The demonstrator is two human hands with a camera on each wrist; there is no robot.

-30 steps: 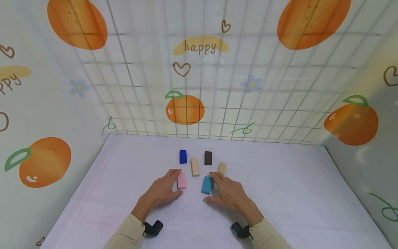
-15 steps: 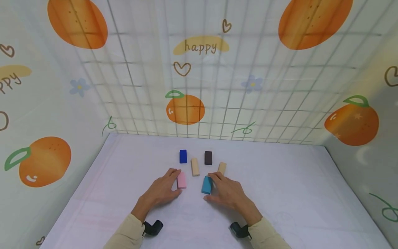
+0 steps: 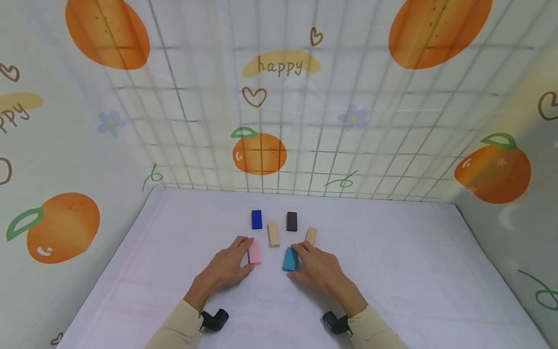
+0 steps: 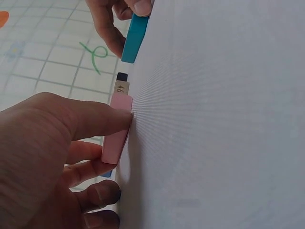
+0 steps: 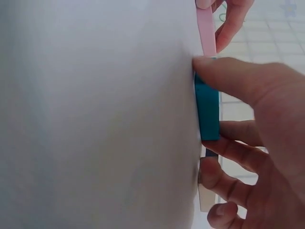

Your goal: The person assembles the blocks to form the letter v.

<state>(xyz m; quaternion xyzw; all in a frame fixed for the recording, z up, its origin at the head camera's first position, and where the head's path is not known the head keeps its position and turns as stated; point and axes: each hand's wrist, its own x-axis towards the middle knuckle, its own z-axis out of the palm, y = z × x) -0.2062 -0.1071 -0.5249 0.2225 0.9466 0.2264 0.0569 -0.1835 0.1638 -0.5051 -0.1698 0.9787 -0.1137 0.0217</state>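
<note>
In the head view, my left hand (image 3: 224, 264) pinches a pink wooden block (image 3: 255, 253), thumb at the near end and fingers at the far end. The left wrist view shows the thumb against the pink block (image 4: 116, 143). To its right, my right hand (image 3: 321, 271) spans a blue-green block (image 3: 289, 260) the same way. In the right wrist view the thumb and a finger meet opposite ends of the blue-green block (image 5: 208, 112). Both blocks lie on the white tabletop, slightly apart and angled.
Behind the hands lie a dark blue block (image 3: 256, 219), a dark brown block (image 3: 292, 221) and a plain wood block (image 3: 273, 234). Another plain wood block (image 3: 311, 235) sits just beyond the right fingers. A printed cloth wall (image 3: 296, 145) rises behind the white table (image 3: 414, 271).
Both thumbs have closed in slightly, the left toward the pink block's near end, the right toward the blue-green block's. The blocks have hardly moved.
</note>
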